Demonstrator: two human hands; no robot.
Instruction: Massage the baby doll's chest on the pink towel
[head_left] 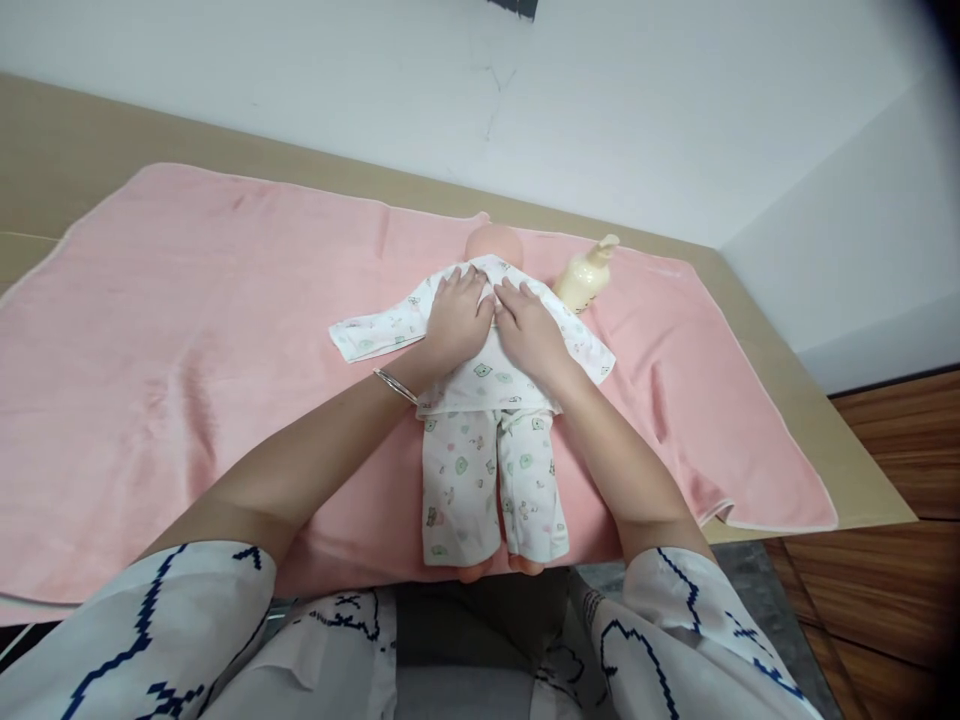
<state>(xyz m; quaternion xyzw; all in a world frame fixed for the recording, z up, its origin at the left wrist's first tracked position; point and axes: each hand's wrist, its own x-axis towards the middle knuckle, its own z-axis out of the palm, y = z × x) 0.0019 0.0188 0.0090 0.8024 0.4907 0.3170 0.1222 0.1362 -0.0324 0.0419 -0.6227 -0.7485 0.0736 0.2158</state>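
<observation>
A baby doll (495, 243) lies on a pink blanket, its head at the far side and its feet at the table's near edge. It wears a white printed top (491, 385) and matching trousers (461, 480). Flat on the upper left of the top rests my left hand (459, 315), fingers stretched out. My right hand (531, 330) lies flat on the chest's right side, its fingertips close to the left hand's. Both sleeves of the top spread outward. My hands cover part of the chest.
The pink blanket (247, 300) covers most of the tan table (817, 440). A cream pump bottle (583, 280) is tilted beside the doll's right-hand sleeve. Behind the table stands a white wall (375, 100). A wooden cabinet (900, 570) is at the right.
</observation>
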